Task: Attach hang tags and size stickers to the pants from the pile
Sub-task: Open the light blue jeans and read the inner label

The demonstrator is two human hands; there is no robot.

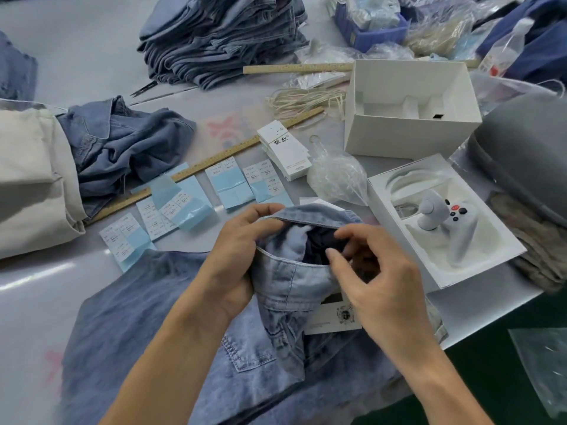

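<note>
Left hand [236, 259] grips the pants [285, 280] waistband; right hand [377, 280] fingers pinch inside it (object unclear). Risk: hang tag [334, 315] slips off if waistband releases.

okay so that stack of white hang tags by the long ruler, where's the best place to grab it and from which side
Pinch the stack of hang tags across its long edges near the middle, coming straight down. It lies flat and banded, with the ruler against its far end and a plastic bag beside its near end.
</note>
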